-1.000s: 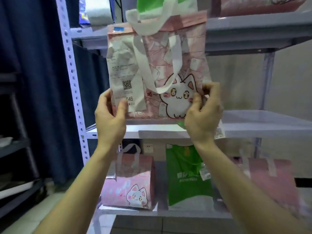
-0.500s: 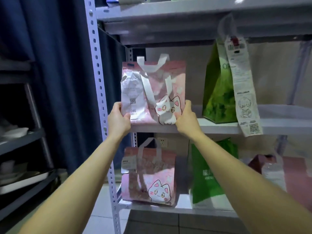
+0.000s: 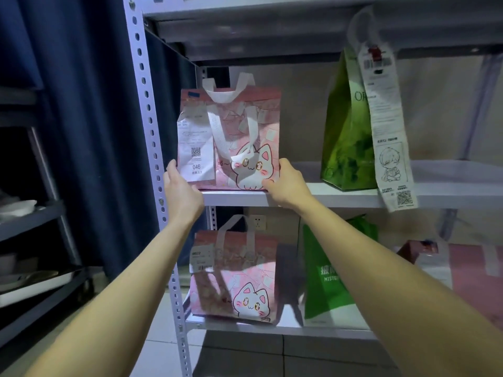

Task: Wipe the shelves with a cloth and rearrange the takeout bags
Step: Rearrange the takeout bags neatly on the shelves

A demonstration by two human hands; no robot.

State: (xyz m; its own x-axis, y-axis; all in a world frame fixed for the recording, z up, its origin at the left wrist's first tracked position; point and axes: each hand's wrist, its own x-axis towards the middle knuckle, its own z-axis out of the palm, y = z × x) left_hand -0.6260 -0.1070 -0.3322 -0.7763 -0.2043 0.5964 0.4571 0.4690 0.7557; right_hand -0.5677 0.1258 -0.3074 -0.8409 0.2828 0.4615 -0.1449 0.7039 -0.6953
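Pink cat bag (image 3: pixel 245 137) stands upright at the left end of the middle shelf (image 3: pixel 326 198), receipt numbered 046 on its front. Left hand (image 3: pixel 181 191) grips its lower left corner, right hand (image 3: pixel 287 186) grips its lower right corner, thumbs on the front, fingers wrapped round the sides. Green bag (image 3: pixel 348 148) stands well apart to the right on the same shelf. Second pink cat bag (image 3: pixel 234 276) sits on the shelf below.

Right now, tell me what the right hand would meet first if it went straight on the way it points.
The right hand holds the lower right edge of the pink cat bag, so it meets that bag at once and would push it back along the shelf. Depth behind is unclear.
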